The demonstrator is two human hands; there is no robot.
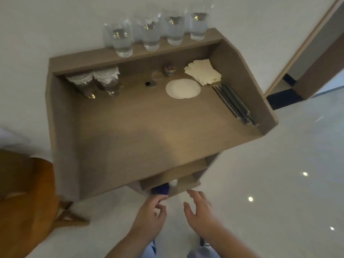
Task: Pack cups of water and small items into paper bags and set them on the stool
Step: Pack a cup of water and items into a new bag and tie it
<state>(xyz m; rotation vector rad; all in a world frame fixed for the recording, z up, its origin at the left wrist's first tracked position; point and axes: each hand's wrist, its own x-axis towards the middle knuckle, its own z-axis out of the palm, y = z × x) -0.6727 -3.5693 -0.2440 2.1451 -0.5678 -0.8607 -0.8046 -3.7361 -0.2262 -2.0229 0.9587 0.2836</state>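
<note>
Four glasses point(150, 37) of clear water are stood in a row on the narrow far ledge point(89, 56), open at the top, so a spill could be caused by a careless reach over the tabletop point(149, 136) or by a knock to the desk. Two more cups point(93, 84) are set touching at the far left below the ledge, each capped in white; little or no water can be made out in them. A white disc point(183, 88), napkins point(203, 74) and dark sticks point(234, 103) are laid at the far right. No bag is seen on the tabletop. Both hands are held low at the near edge, by a shelf point(188, 169) on which something blue point(160, 189) is kept. The right hand point(201, 211) is spread and holds nothing. The left hand point(149, 215) is curled just beside the blue thing; whether anything is pinched cannot be told through the blur. What is probably the stool point(24, 192) is seen at the near left, and a loaded bag could be tipped if it is set down off-centre there.
</note>
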